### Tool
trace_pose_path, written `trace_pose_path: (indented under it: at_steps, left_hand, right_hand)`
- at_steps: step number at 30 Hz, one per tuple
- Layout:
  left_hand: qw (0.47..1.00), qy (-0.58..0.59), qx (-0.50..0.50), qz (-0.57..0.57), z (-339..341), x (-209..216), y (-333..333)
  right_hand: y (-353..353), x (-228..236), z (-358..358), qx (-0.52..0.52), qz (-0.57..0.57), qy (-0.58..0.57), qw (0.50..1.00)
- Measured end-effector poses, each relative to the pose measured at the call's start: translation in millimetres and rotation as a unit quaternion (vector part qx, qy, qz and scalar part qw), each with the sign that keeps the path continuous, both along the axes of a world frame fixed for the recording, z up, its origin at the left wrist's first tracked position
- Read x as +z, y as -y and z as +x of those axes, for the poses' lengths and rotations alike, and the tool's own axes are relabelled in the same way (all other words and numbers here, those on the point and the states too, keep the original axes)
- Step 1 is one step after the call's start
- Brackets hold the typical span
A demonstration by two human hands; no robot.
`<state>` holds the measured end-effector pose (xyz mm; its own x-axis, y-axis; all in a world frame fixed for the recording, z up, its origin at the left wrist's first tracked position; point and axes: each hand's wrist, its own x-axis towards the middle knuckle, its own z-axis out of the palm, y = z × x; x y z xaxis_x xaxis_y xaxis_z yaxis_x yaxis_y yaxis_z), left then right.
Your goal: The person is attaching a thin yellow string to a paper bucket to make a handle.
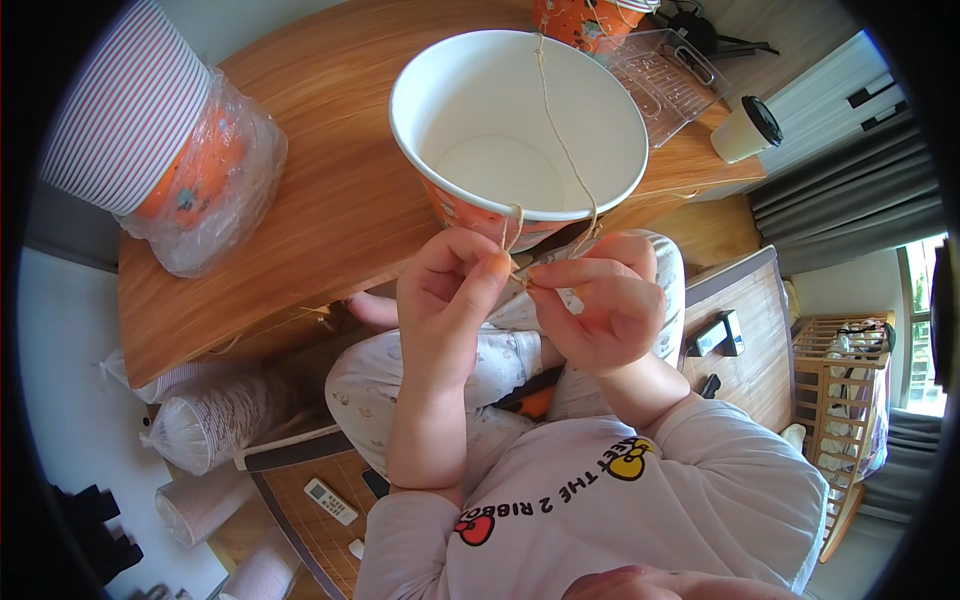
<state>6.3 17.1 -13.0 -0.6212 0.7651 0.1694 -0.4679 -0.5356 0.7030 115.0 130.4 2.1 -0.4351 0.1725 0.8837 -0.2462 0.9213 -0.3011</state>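
A large paper bucket (445, 190), white inside with an orange printed outside, stands at the near edge of the wooden table. Thin twine (561, 135) runs from its far rim across the opening to the near rim, where strands hang in a loop. Just below that rim, my left hand (448, 295) pinches the twine between thumb and forefinger. My right hand (608, 305) pinches the same twine close beside it, fingers curled. The fingertips nearly meet and partly hide any knot between them.
On the wooden table (330, 110), a tall stack of paper buckets (130, 110) in clear plastic stands left. At the back right are another orange bucket (585, 22), a clear plastic tray (665, 85) and a lidded cup (742, 135). Wrapped stacks (215, 425) lie below the table.
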Motion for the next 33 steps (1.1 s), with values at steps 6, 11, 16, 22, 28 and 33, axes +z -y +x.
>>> trace_pose_path:
  at_steps: [6,11,16,22,28,33]
  left_hand:
    - [0.999,-0.035,-0.023,0.013,2.0,6.5,-0.2]
    - [0.999,-0.032,-0.012,0.014,2.1,6.1,-0.7]
    - [0.999,-0.034,-0.018,0.012,3.2,4.6,-0.9]
    - [0.999,-0.037,-0.017,0.018,2.7,4.9,-1.5]
    - [0.999,-0.03,-0.008,0.023,0.7,5.0,-0.7]
    - [1.0,-0.023,-0.009,0.011,0.9,6.2,0.0]
  right_hand:
    - [-1.7,-4.7,-2.0,0.034,-0.051,-0.015,0.998]
    - [-3.0,-3.2,1.8,0.071,-0.077,-0.001,0.995]
    - [-3.2,-1.9,3.5,0.07,-0.081,-0.002,0.994]
    - [-5.2,-0.5,2.6,0.066,-0.055,0.008,0.996]
    - [-2.6,-3.9,-2.1,0.085,-0.094,-0.016,0.992]
    - [-4.8,-2.7,0.3,0.096,-0.084,-0.011,0.992]
